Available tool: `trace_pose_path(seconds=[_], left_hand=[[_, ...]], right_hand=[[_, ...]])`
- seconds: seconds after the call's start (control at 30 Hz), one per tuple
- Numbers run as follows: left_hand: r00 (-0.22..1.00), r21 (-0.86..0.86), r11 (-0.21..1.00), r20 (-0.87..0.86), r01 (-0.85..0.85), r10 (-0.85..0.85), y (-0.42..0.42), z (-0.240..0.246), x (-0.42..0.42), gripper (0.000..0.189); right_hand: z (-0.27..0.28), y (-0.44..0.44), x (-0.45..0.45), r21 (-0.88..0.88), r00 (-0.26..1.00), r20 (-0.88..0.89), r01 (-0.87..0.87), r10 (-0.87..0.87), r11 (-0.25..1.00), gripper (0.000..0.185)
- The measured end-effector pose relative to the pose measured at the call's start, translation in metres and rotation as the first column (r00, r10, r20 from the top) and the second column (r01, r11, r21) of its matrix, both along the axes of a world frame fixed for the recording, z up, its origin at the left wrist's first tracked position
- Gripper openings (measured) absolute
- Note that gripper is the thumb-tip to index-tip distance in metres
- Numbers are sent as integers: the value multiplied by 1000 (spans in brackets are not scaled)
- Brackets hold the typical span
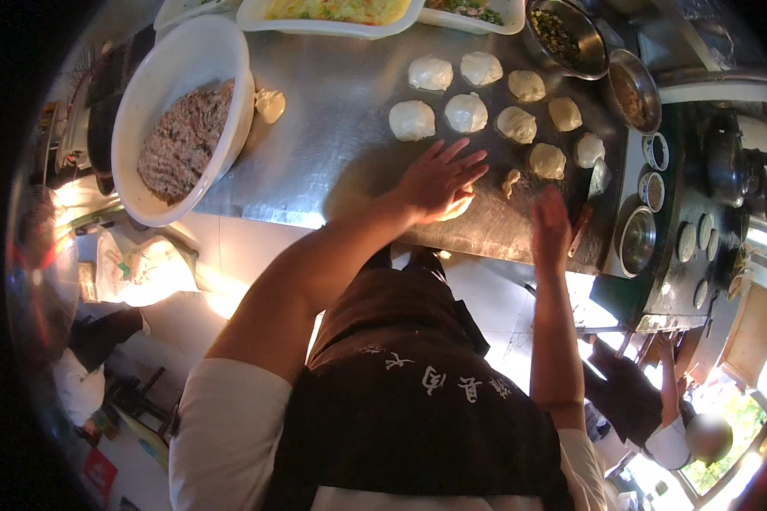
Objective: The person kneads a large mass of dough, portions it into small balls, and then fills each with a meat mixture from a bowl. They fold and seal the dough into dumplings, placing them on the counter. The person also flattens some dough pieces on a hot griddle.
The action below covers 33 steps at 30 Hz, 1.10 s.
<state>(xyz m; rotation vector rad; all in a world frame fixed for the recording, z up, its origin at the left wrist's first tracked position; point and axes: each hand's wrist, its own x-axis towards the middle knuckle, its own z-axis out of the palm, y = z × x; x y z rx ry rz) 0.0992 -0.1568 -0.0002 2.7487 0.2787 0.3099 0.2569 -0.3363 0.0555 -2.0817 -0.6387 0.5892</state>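
Observation:
My left hand [444, 179], fingers spread, lies over a piece of dough [458, 207] near the front edge of the steel worktop [307, 128] and partly hides it. To its right is my right hand [551, 220], blurred, above the worktop's front edge; whether it holds anything cannot be made out. Beyond both hands several dough balls [465, 112] sit in loose rows. A small scrap of dough [511, 183] lies between my hands. A scraper with a wooden handle [580, 230] rests right of my right hand, its metal blade pointing away from me.
A white basin [230, 137] of minced filling stands left, a dough lump [270, 105] beside it. White trays [332, 27] of chopped food line the far edge. Metal bowls [597, 48] stand far right. Flat dough rounds [686, 243] lie on a griddle; another person [639, 402] is beside it.

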Motion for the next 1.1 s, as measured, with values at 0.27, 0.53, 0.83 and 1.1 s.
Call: trace_pose_path(seconds=[0.27, 0.53, 0.83, 1.1], left_hand=[[993, -285, 954, 55, -89, 108, -58, -4, -41, 55], [897, -223, 883, 67, -414, 437, -30, 9, -41, 55], [858, -204, 850, 76, -485, 508, -64, 49, -19, 56], [842, -293, 794, -86, -532, 533, -56, -8, -20, 49]], right_hand=[[-10, 51, -65, -74, 875, 240, -416, 421, 906, 36], [-49, 85, -79, -389, 689, 416, -456, 594, 801, 63], [-34, 39, -51, 258, 986, -84, -120, 146, 959, 33], [-43, 68, -39, -407, 907, 21, -377, 421, 832, 34]])
